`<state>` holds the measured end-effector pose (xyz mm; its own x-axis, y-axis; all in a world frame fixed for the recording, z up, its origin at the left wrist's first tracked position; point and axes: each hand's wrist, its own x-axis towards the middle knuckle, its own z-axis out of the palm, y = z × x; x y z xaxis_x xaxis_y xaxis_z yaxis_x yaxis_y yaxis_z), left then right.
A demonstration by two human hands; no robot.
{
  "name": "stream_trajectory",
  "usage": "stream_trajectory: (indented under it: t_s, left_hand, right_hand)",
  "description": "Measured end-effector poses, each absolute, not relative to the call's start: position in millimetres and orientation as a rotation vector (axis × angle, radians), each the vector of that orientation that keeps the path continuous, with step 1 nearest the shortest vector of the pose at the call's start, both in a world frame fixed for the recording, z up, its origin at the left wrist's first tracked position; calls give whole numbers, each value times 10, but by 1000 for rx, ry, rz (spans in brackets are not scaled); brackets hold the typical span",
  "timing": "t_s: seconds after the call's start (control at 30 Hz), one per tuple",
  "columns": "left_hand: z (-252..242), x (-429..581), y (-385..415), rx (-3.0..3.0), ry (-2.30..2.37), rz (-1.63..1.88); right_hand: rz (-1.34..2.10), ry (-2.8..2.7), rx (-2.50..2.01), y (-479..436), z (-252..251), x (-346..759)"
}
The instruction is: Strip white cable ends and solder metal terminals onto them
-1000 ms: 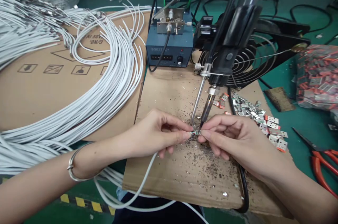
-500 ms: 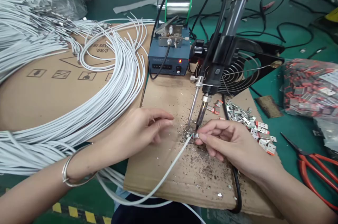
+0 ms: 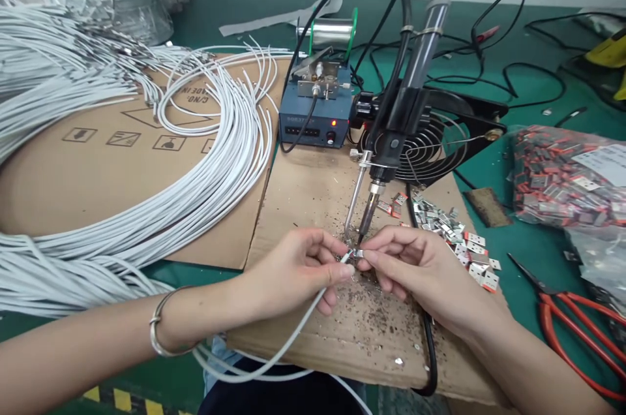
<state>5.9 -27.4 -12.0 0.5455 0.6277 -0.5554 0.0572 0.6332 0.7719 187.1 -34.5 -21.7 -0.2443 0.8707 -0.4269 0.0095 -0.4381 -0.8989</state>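
My left hand [image 3: 298, 271] is closed, thumb and forefinger pinching a white cable [image 3: 299, 335] close to its stripped end. The cable curves down from there toward my lap. Between the thumb and forefinger of my right hand [image 3: 420, 265] is a small metal USB connector [image 3: 360, 254], which meets the cable end. Right above the joint stands the tip of a mounted soldering iron [image 3: 369, 211], with a thin solder feed tube [image 3: 357, 196] at its left. Fingers partly hide the exact contact between wires and connector.
Loose USB connectors [image 3: 474, 248] lie right of my right hand, near red-handled scissors [image 3: 570, 317] and a bag of connectors [image 3: 562, 173]. Bundled white cables [image 3: 215, 186] cover the left. A blue solder feeder [image 3: 313, 121], solder spool [image 3: 332, 33] and black fan [image 3: 435, 134] stand behind.
My left hand has moved right and down and taken hold of the cable near its end. My right hand still holds the connector under the iron. The camera view has shifted slightly.
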Motion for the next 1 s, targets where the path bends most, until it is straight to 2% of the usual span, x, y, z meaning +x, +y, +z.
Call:
stream_trajectory:
  t_s: [0.2,0.43,1.0]
  left_hand:
    - [-119,28,-244,862,1017,444]
    - [-73,-18,-144,1087,1019,335]
    - [-46,-9,26,1201,1008,212]
  right_hand:
    - [1742,-1106,-1407,-359,-195,1837]
    - [1794,-1005,-1413,-337,-144,1831]
    - [1724,-1092,-1366,-340,-258,1879]
